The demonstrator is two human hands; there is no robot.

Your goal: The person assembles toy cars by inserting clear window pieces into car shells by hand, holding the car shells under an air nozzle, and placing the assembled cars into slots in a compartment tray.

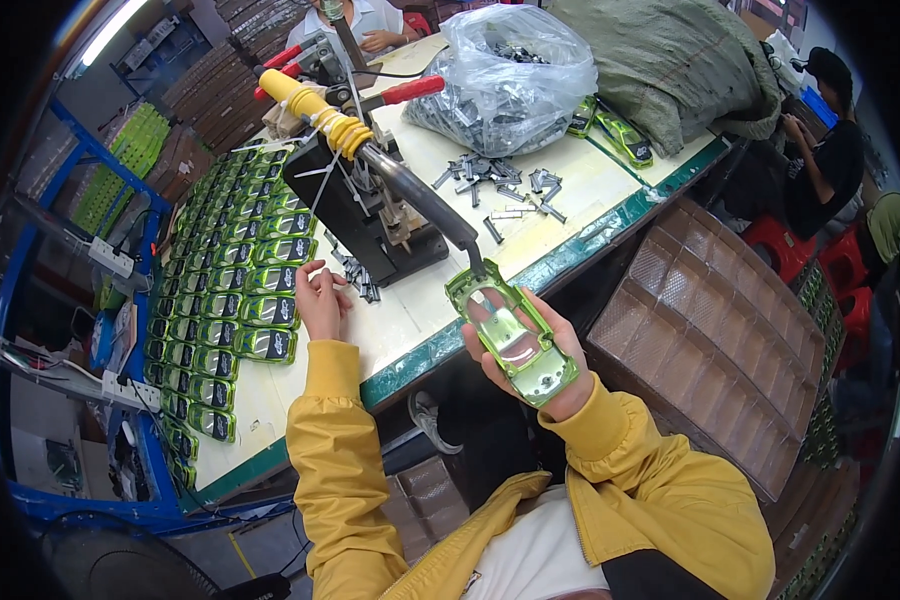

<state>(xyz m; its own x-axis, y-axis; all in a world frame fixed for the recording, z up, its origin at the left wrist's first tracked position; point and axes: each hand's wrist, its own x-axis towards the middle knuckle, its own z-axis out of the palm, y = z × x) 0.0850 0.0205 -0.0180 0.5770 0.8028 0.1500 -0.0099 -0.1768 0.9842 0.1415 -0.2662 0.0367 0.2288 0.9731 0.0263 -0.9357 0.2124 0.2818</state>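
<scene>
The right hand (567,352) is closed around the sides of a green car-shaped shell (508,327), which lies lengthwise over the palm and fingers, its near end by the heel of the hand and its far end beyond the fingertips, at the tip of a dark metal lever (420,195); contact there is unclear. The left hand (322,300) has its fingers loosely bent and parted, just beside small metal pieces (360,278) to its right. Rows of green-and-black shells (235,280) spread left of that hand.
</scene>
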